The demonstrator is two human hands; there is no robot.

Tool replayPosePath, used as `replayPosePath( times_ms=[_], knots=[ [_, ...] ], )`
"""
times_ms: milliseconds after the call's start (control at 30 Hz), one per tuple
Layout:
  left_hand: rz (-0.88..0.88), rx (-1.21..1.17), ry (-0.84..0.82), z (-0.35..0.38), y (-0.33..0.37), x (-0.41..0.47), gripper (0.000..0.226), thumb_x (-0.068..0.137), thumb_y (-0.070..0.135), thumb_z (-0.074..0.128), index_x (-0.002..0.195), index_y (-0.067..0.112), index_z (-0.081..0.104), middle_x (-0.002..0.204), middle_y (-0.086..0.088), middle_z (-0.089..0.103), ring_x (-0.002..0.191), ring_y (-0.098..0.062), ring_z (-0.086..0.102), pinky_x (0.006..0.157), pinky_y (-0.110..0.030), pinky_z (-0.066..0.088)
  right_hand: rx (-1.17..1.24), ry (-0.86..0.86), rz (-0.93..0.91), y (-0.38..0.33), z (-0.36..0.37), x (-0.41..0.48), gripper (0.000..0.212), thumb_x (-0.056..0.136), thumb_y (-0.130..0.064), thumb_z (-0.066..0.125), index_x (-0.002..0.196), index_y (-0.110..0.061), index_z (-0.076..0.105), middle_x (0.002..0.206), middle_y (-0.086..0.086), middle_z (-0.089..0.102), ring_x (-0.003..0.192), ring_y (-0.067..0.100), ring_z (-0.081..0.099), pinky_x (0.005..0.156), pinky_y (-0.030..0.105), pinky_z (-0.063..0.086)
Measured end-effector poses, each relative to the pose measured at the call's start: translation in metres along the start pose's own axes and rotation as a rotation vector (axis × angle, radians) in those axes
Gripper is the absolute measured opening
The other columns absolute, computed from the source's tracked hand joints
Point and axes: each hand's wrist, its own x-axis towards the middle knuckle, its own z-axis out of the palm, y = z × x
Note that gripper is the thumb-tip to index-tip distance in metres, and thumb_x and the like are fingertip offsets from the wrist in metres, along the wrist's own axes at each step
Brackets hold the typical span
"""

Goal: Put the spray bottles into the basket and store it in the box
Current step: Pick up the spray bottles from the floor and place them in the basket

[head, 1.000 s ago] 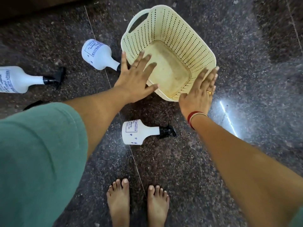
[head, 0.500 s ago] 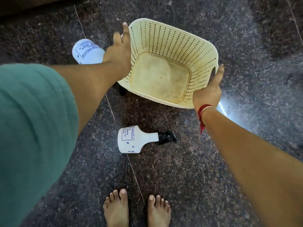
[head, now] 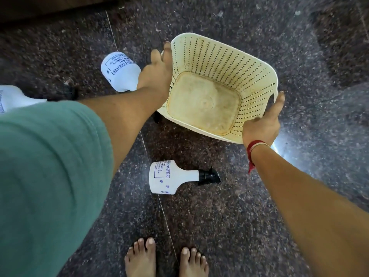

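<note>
Cream plastic basket (head: 219,62): I had it tipped toward me, empty, its low edge by the floor (head: 259,206), so I could see in.
Hands: left hand (head: 157,74) and right hand (head: 261,124) each gripped an opposite rim.
Spray bottles: nearest one (head: 169,176) lay flat near my feet; another (head: 119,70) sat behind my left wrist; a third (head: 12,96) at far left.
Room: plenty of bare floor on the right.
</note>
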Motion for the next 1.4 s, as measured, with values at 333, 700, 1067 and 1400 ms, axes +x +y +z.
replayPosePath(
  times_ms=[333,700,1067,1400],
  knots=[
    [-0.082,-0.091,-0.015,-0.005,-0.003,-0.032,0.094,0.080,-0.017,0.052,0.152,0.018,0.002,0.132,-0.024,0.039,0.098,-0.042,0.061,0.073,-0.045,0.048,0.115,0.408,-0.088,-0.263,-0.252,0.177,0.068,0.093,-0.011,0.036,0.147,-0.044,0.011,0.113,0.009,0.059,0.097,0.029,0.057,0.091,0.040,0.047],
    [-0.239,-0.192,0.024,-0.097,-0.055,-0.125,0.084,0.088,-0.006,0.048,0.151,0.022,0.001,0.132,-0.022,0.037,0.093,-0.045,0.060,0.075,-0.049,0.047,0.136,0.358,-0.247,-0.326,-0.295,0.042,0.073,0.092,0.000,0.037,0.149,-0.038,0.011,0.108,0.011,0.063,0.093,0.034,0.061,0.092,0.050,0.048],
    [-0.548,-0.246,-0.016,-0.087,-0.170,-0.276,0.083,0.090,-0.001,0.047,0.151,0.023,-0.004,0.134,-0.018,0.037,0.082,-0.036,0.064,0.059,-0.037,0.040,-0.026,0.123,-0.401,-0.352,-0.219,-0.067,0.075,0.092,-0.004,0.041,0.147,-0.043,0.009,0.077,0.008,0.057,0.073,0.028,0.057,0.075,0.043,0.050],
    [-0.700,-0.356,-0.052,-0.002,-0.210,-0.373,0.080,0.089,-0.007,0.039,0.151,0.023,-0.001,0.119,-0.019,0.041,0.070,-0.033,0.054,0.059,-0.042,0.039,-0.128,-0.034,-0.433,-0.292,-0.133,-0.091,0.079,0.093,-0.002,0.045,0.147,-0.043,0.006,0.086,-0.003,0.060,0.084,0.024,0.062,0.081,0.038,0.052]
  ],
)
